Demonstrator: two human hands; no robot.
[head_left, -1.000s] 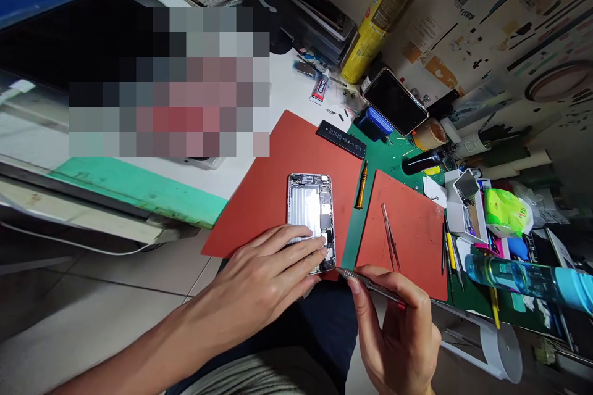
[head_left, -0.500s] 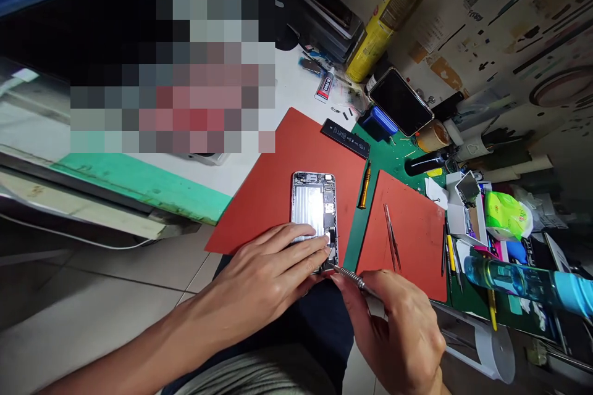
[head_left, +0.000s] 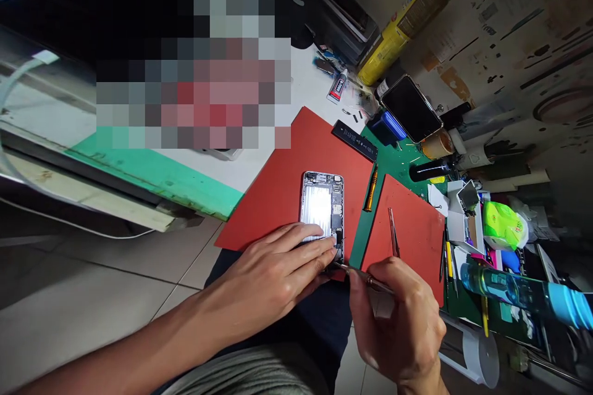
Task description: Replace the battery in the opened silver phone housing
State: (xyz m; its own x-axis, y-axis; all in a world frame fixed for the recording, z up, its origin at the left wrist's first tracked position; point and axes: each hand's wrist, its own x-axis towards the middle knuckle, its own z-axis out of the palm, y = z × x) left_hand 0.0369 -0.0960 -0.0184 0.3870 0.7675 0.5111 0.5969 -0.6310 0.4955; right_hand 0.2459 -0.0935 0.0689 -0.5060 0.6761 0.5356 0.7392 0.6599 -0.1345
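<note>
An opened smartphone [head_left: 336, 202] lies on a red mat, its inner boards and shiny metal battery bay exposed. Across its lower half stretch the fingers of my left hand [head_left: 282, 262], with the thumb by the bottom edge, gripping the phone. My right hand [head_left: 401, 321] is closed around a slim metal tool with a ribbed grip [head_left: 373, 282]. The tool's thin tip meets the phone's lower right corner, close to my left fingertips; the exact contact point is hidden. Above the phone rests a black phone battery [head_left: 354, 141], and a gold screwdriver [head_left: 371, 190] is to its right.
Tweezers [head_left: 393, 233] lie on a second red mat [head_left: 419, 222]. Behind are a glue tube [head_left: 337, 86], a propped phone [head_left: 411, 108] and a yellow spray can [head_left: 401, 28]. A blue bottle [head_left: 523, 290] and a white box [head_left: 456, 216] are at right. A blurred patch covers the upper left.
The whole view has shifted, so the phone and mats appear slightly farther right. My right hand and its tool have tilted a little; the tool's tip remains at the phone's lower corner.
</note>
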